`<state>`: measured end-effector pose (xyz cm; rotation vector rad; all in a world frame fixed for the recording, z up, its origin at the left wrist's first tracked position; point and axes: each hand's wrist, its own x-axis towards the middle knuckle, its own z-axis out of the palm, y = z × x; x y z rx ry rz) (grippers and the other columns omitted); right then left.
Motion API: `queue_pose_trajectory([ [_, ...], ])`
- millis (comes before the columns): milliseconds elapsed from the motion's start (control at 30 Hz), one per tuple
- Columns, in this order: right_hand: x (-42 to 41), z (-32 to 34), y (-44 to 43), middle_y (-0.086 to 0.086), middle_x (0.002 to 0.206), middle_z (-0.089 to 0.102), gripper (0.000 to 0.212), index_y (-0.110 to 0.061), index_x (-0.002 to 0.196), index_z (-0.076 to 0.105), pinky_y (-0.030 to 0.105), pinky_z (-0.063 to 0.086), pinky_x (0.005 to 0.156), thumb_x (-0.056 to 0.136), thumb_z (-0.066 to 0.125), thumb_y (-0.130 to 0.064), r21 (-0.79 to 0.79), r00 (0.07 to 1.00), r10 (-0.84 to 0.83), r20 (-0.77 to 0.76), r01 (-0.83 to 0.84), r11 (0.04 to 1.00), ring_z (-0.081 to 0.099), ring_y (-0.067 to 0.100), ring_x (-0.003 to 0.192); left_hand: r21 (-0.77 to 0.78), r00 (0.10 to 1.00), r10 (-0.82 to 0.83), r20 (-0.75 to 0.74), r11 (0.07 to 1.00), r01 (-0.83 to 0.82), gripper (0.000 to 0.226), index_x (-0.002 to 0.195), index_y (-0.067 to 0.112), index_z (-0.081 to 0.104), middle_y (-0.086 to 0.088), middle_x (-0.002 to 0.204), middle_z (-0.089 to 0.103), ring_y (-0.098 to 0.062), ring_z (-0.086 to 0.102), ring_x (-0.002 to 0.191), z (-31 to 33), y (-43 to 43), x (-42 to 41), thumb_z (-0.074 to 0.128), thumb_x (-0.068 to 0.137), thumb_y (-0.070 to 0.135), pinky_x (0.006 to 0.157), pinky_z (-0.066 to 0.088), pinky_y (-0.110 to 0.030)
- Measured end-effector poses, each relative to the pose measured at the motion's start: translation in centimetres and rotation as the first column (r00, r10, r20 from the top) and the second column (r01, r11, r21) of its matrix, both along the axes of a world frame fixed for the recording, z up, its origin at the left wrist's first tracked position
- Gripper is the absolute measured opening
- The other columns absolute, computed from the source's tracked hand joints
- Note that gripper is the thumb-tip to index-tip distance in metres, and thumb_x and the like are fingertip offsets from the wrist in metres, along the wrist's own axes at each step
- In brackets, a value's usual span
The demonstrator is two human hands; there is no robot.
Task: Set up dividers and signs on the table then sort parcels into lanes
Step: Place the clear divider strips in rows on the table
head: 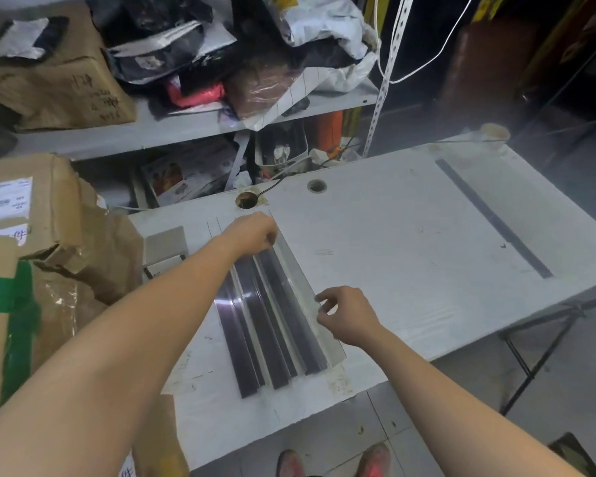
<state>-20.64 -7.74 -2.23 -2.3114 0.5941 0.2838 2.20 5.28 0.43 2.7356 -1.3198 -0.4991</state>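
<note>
A stack of long dividers (272, 318) lies on the white tabletop (393, 242), running from about 11 o'clock down to 5 o'clock near the front edge. Each piece is a clear, glossy plastic strip with a dark, flat band along it; the strips overlap like a fan, and light glares off the smooth surface near the left forearm. The outermost clear sheet curves up slightly along its right edge.

The left hand (252, 232) sits at the far end of the stack, at 12 o'clock from it, fingers curled down onto the strip ends; whether it pinches one cannot be told. The right hand (344, 315) is at 3 o'clock of the stack, thumb and forefinger loosely parted just beside the clear edge, seemingly touching it but not closed on it.

One more dark strip (492, 218) lies alone, flat on the tabletop, well apart toward 2 o'clock. The tabletop is matte, scuffed, with two round cable holes (315, 185) at its far side. A small grey card piece (166, 242) rests at 9 o'clock of the stack. Crumpled brown cardboard parcels (49, 235) with white labels and green tape crowd the left; a grey metal shelf (186, 125) behind holds soft plastic mailer bags.
</note>
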Motion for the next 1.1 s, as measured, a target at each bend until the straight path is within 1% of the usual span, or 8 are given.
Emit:
queue_pose_trajectory([
  [100,-0.2,0.3,-1.2,-0.006,0.109,0.072,0.034,-0.021,0.121,0.070,0.023,0.049,0.078,0.089,0.060,-0.019,-0.037,1.000,-0.002,0.006,0.002,0.999,0.065,0.017,0.083,-0.053,0.999,0.039,-0.020,0.998,-0.040,0.007,0.095,0.016,0.070,-0.002,0.109,0.064,-0.025,0.061,0.100,-0.1,-0.8,0.8,0.069,0.088,0.014,0.087,0.051,-0.040],
  [200,-0.7,0.6,-3.2,-0.008,0.112,0.072,0.033,-0.023,0.120,0.071,0.024,0.048,0.084,0.091,0.057,-0.019,-0.050,1.000,0.015,0.012,-0.015,0.999,0.064,0.015,0.104,-0.093,0.998,0.048,-0.028,0.994,-0.050,0.008,0.095,0.014,0.070,-0.001,0.108,0.062,-0.023,0.058,0.099,0.5,-2.2,1.1,0.071,0.088,0.018,0.084,0.051,-0.039],
  [300,-1.3,1.1,-5.9,-0.012,0.107,0.071,0.031,-0.026,0.119,0.071,0.023,0.044,0.081,0.092,0.058,-0.022,-0.051,0.999,0.036,0.008,-0.036,0.998,0.063,0.015,0.099,-0.116,0.999,0.050,-0.010,0.992,-0.051,0.008,0.094,0.013,0.070,-0.001,0.107,0.060,-0.023,0.057,0.099,1.5,-4.3,1.3,0.070,0.090,0.019,0.084,0.052,-0.043],
  [500,-3.3,2.9,-12.8,-0.014,0.104,0.071,0.032,-0.028,0.122,0.069,0.028,0.049,0.084,0.094,0.055,-0.022,-0.121,0.996,0.083,0.023,-0.079,0.990,0.062,0.014,0.096,-0.184,0.993,0.095,0.071,0.980,-0.081,0.009,0.095,0.013,0.070,-0.002,0.107,0.061,-0.022,0.054,0.104,2.8,-10.2,0.4,0.071,0.089,0.019,0.090,0.046,-0.038],
  [600,-4.8,3.8,-16.7,-0.009,0.102,0.073,0.027,-0.026,0.110,0.072,0.032,0.053,0.077,0.091,0.053,-0.019,-0.179,0.991,0.132,0.008,-0.128,0.975,0.064,0.018,0.085,-0.236,0.986,0.137,0.093,0.965,-0.111,0.008,0.094,0.012,0.070,-0.003,0.105,0.062,-0.022,0.056,0.102,3.7,-13.9,-0.4,0.073,0.088,0.018,0.091,0.046,-0.038],
  [667,-6.0,4.0,-19.2,-0.010,0.102,0.073,0.031,-0.029,0.111,0.072,0.031,0.052,0.074,0.090,0.053,-0.017,-0.185,0.991,0.132,0.002,-0.129,0.974,0.061,0.016,0.081,-0.237,0.984,0.146,0.106,0.964,-0.118,0.010,0.095,0.012,0.070,-0.004,0.106,0.063,-0.024,0.056,0.104,4.2,-16.6,-0.7,0.072,0.088,0.018,0.092,0.046,-0.040],
  [800,-8.4,3.8,-23.8,-0.013,0.106,0.071,0.036,-0.030,0.121,0.069,0.026,0.047,0.074,0.090,0.055,-0.019,-0.182,0.996,0.093,0.004,-0.091,0.979,0.055,0.011,0.079,-0.226,0.985,0.151,0.083,0.965,-0.129,0.012,0.097,0.011,0.069,-0.007,0.107,0.064,-0.025,0.058,0.101,4.4,-21.8,-1.2,0.073,0.087,0.017,0.090,0.049,-0.043],
  [1100,-10.0,3.2,-30.7,-0.018,0.097,0.070,0.032,-0.037,0.116,0.070,0.028,0.048,0.073,0.091,0.056,-0.023,-0.181,0.996,-0.094,-0.001,0.092,0.979,0.058,0.008,0.079,-0.261,0.999,0.029,0.014,0.965,-0.025,0.015,0.091,0.016,0.062,-0.008,0.106,0.063,-0.026,0.057,0.100,3.5,-32.7,-0.9,0.076,0.085,0.016,0.087,0.047,-0.036],
])
